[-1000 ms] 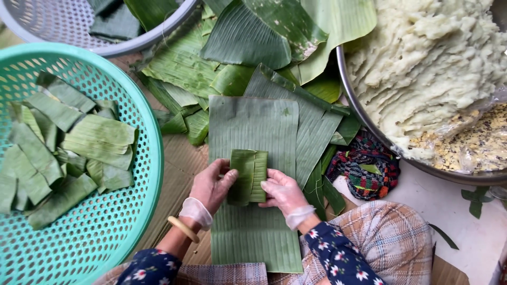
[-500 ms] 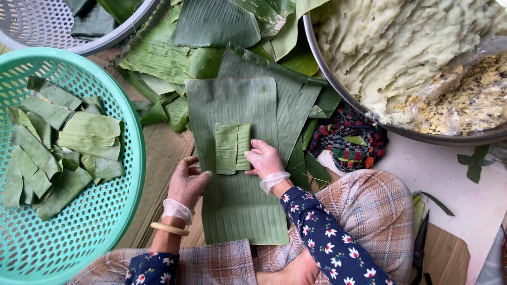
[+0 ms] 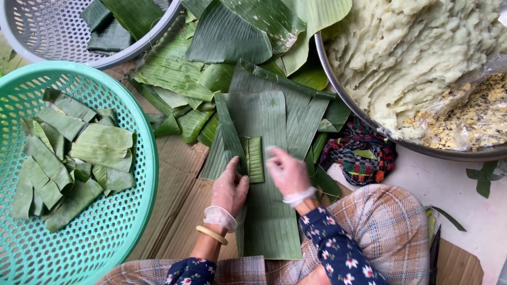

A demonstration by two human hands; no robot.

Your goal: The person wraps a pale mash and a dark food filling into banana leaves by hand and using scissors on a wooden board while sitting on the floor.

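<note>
Centrally, left hand [image 3: 231,186] lay flat and open, touching folded leaf parcel [image 3: 255,159] on banana leaf [image 3: 269,221]; right hand [image 3: 287,173], blurred, open beside it.

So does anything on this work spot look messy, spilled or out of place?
Mostly tidy. One oddity: a small green leaf scrap lies on the multicoloured cloth beside the metal bowl, away from the leaf pile. Nothing looks spilled.
</note>
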